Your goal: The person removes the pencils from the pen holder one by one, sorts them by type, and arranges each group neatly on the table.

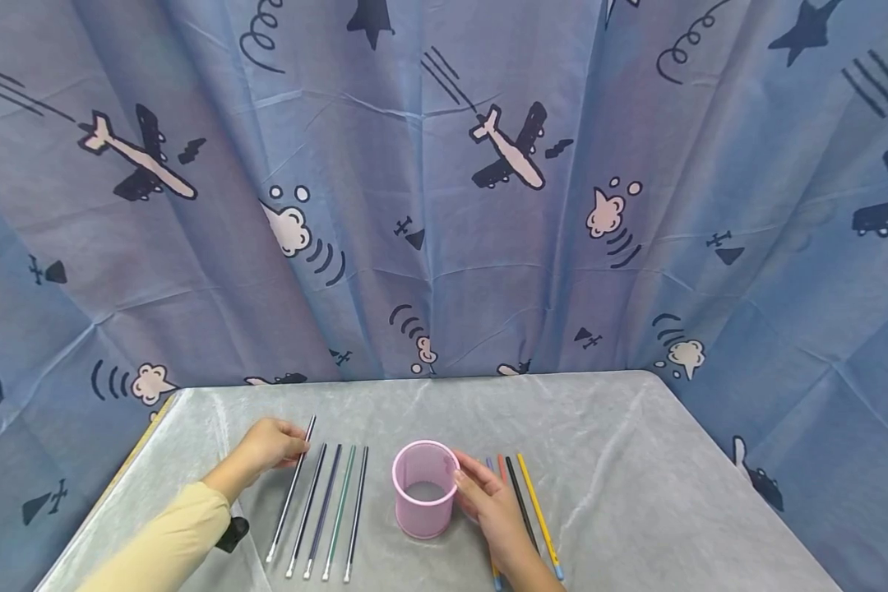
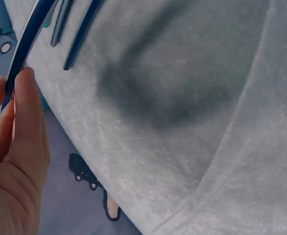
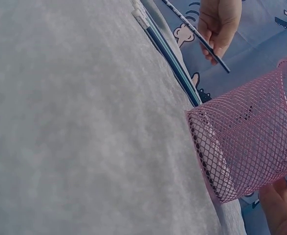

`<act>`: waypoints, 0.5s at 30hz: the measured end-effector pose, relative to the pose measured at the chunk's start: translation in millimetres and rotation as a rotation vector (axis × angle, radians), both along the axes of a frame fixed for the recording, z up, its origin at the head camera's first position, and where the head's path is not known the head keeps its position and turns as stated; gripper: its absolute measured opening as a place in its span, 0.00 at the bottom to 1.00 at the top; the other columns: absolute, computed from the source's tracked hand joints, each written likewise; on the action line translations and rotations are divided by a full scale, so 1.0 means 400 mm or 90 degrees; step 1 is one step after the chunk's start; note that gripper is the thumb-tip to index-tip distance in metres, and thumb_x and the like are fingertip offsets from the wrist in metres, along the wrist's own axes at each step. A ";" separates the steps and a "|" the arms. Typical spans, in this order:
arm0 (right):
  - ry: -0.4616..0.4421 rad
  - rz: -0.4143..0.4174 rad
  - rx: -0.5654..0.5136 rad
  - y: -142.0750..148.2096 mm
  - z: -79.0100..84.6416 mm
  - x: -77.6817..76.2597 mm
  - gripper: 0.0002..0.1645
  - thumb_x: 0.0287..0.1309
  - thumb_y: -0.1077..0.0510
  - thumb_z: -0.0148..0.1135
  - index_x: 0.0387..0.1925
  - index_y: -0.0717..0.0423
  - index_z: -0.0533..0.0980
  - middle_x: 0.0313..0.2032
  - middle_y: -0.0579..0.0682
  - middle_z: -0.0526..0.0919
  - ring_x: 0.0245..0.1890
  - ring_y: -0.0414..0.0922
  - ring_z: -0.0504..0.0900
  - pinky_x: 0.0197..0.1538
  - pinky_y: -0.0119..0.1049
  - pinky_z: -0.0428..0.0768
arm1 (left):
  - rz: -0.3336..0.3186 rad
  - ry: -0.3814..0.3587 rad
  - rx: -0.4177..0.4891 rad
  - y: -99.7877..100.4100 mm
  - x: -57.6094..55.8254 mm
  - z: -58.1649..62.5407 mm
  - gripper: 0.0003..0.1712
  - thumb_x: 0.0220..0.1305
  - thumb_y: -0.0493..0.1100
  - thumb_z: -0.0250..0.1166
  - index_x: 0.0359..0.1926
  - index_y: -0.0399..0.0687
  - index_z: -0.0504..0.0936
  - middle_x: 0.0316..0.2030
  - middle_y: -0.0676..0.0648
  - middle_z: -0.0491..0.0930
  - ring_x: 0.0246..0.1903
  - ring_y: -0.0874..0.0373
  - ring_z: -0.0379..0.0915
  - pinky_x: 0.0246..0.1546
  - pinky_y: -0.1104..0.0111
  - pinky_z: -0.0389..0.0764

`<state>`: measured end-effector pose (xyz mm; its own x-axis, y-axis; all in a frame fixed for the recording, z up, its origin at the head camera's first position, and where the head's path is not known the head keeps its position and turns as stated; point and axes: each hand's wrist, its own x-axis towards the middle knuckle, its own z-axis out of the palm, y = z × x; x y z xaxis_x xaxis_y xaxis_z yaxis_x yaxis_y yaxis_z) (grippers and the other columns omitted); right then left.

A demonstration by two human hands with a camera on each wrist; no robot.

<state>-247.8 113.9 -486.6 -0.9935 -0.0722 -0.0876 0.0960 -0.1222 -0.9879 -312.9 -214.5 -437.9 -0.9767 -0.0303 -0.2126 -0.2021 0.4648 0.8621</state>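
Note:
My left hand (image 1: 270,444) pinches a dark pencil (image 1: 292,485) near its far end, between thumb and fingers. The pencil tilts up off the table, as the right wrist view shows. My right hand (image 1: 492,510) holds the right side of a pink mesh pencil cup (image 1: 423,514), with the thumb by its rim. The cup stands upright on the table and no pencils show inside it. Just right of the held pencil lies a row of several dark pencils with white ends, among them a green pencil (image 1: 339,514).
Partly behind my right hand lie several more pencils, including a yellow pencil (image 1: 540,514), a black pencil (image 1: 521,501) and a red pencil (image 1: 501,467). A grey cloth covers the table (image 1: 659,493). A blue patterned curtain (image 1: 429,205) hangs along its back edge.

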 end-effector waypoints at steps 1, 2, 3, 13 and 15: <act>0.000 0.001 0.002 0.000 -0.001 -0.001 0.33 0.70 0.52 0.57 0.69 0.66 0.66 0.65 0.62 0.75 0.58 0.39 0.79 0.55 0.28 0.84 | -0.001 -0.002 0.000 0.000 0.001 -0.003 0.13 0.60 0.29 0.64 0.43 0.19 0.78 0.24 0.48 0.82 0.24 0.64 0.75 0.27 0.73 0.86; -0.001 0.000 0.004 0.000 -0.001 -0.001 0.32 0.70 0.52 0.57 0.69 0.66 0.66 0.65 0.62 0.74 0.58 0.40 0.79 0.55 0.29 0.84 | -0.001 -0.004 -0.001 -0.001 0.002 -0.007 0.13 0.59 0.29 0.64 0.43 0.19 0.78 0.24 0.49 0.81 0.23 0.64 0.75 0.26 0.73 0.86; -0.003 0.000 0.006 0.000 0.000 -0.001 0.32 0.70 0.52 0.57 0.69 0.66 0.66 0.65 0.62 0.74 0.58 0.41 0.79 0.55 0.29 0.84 | 0.000 -0.004 -0.002 -0.001 0.002 -0.011 0.13 0.59 0.28 0.64 0.42 0.19 0.78 0.23 0.49 0.81 0.23 0.64 0.74 0.26 0.73 0.86; -0.004 -0.002 0.006 0.002 -0.001 0.001 0.32 0.70 0.53 0.57 0.69 0.66 0.66 0.65 0.61 0.75 0.57 0.39 0.80 0.54 0.27 0.84 | 0.010 -0.016 0.005 0.004 0.008 -0.045 0.10 0.57 0.27 0.64 0.39 0.20 0.79 0.22 0.50 0.77 0.21 0.64 0.72 0.24 0.75 0.84; -0.005 -0.001 0.007 0.002 -0.001 0.001 0.32 0.70 0.53 0.57 0.69 0.65 0.66 0.65 0.61 0.75 0.57 0.39 0.80 0.54 0.27 0.84 | 0.014 -0.022 0.008 0.003 0.008 -0.050 0.10 0.57 0.27 0.63 0.39 0.20 0.79 0.21 0.50 0.76 0.22 0.64 0.72 0.24 0.75 0.84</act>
